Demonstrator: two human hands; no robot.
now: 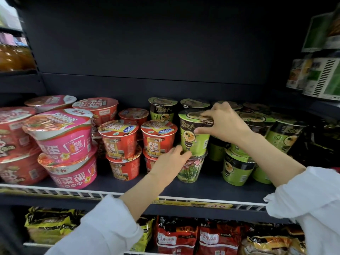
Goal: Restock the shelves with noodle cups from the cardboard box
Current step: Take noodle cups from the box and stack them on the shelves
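on the dark metal shelf (211, 188), the right hand (225, 124) grips the rim of a green and black noodle cup (195, 138) stacked on a clear floral-printed cup (191, 168), which the left hand (169, 162) holds.

dark shelf (211, 186) with a white wire front rail (73, 192) carrying a yellow price tag (211, 205). standing directly on it, left to right: pink noodle bowls (73, 173), stacked; red noodle cups (125, 168), stacked two high; a clear-walled cup (191, 170) bearing a green cup; green noodle cups (237, 172).
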